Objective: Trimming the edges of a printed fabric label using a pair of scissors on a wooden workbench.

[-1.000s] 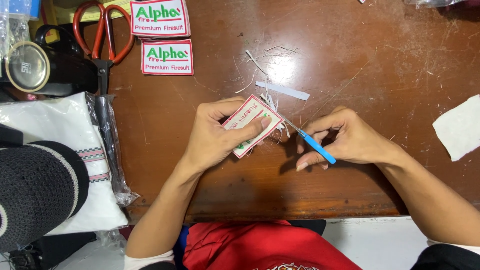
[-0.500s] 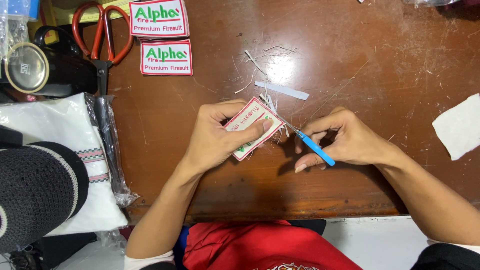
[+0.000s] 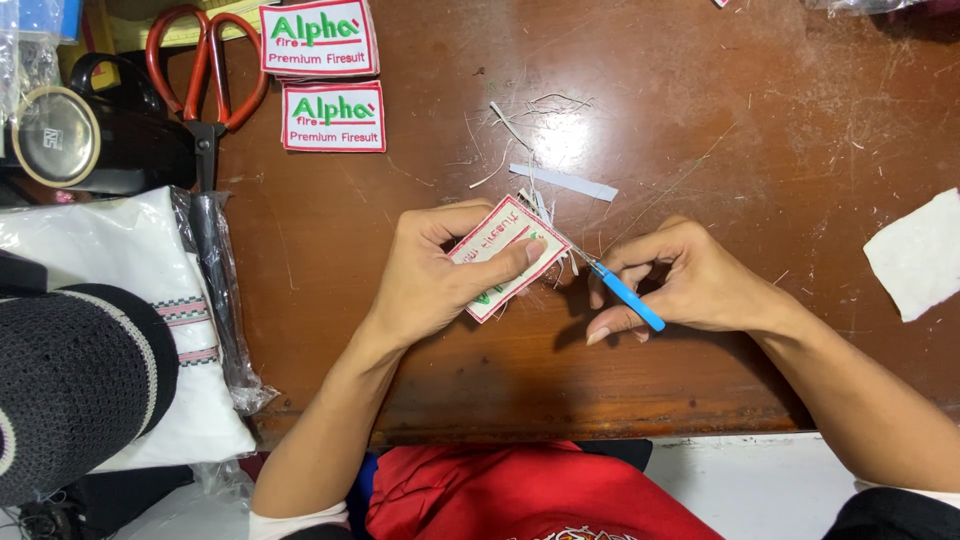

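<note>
Near the front edge of the brown tabletop (image 3: 700,110), a small white patch with a red border (image 3: 505,255) is pinched in the left hand (image 3: 440,280): the thumb is laid across its face and the other fingers are curled under and behind it, so that it is held tilted, its far corner toward the middle of the tabletop. A thin blue-handled tool (image 3: 625,296), apparently a seam ripper, is pinched between thumb and fingertips of the right hand (image 3: 690,285), and its fine metal tip is brought to the patch's right edge, where loose white threads stick out.

The patch is judged to be light, thin and fairly stiff from its dense stitching, yet bendable; it is best gripped flat across the face and back, close to the edge being worked, so that it does not flex away from the tip. The tool is judged to be light and slim, with a sharp point, and is best held low on the handle like a pen.

Thread scraps and a pale paper strip (image 3: 563,182) are scattered just beyond the patch. Two more patches (image 3: 332,115) are laid well apart at the far left, beside red-handled scissors (image 3: 208,80). A white cloth scrap (image 3: 920,250) is seen at the right edge, and folded white fabric in clear plastic (image 3: 130,300) at the left.
</note>
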